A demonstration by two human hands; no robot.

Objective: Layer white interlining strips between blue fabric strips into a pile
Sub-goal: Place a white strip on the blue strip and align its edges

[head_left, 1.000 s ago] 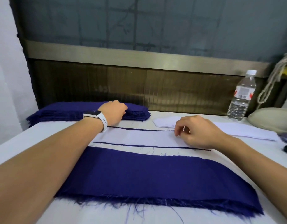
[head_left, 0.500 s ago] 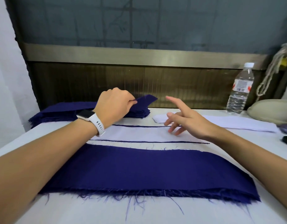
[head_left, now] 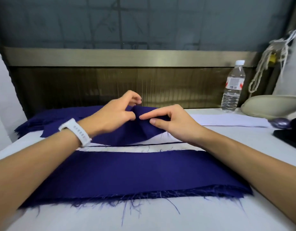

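A single blue fabric strip [head_left: 127, 134] is lifted off the table in the middle. My left hand [head_left: 114, 117], with a white watch at the wrist, pinches its raised fold. Beside it, my right hand [head_left: 170, 122] pinches the same strip between thumb and fingers. Under the strip lies a white interlining strip [head_left: 162, 145] on the layered pile. A stack of blue strips [head_left: 49, 119] sits at the back left. White interlining strips [head_left: 230, 120] lie at the back right. A wide blue fabric strip [head_left: 135, 174] with a frayed edge lies nearest me.
A clear water bottle [head_left: 232, 87] stands at the back right by a beige rounded object [head_left: 270, 105]. A dark flat object [head_left: 289, 135] lies at the right edge. A brown ribbed wall panel [head_left: 94, 84] closes the far side of the white table [head_left: 144, 217].
My left hand pulled one blue strip off the back-left stack and carried it toward the middle. My right hand left the white strip and now pinches the blue strip too.
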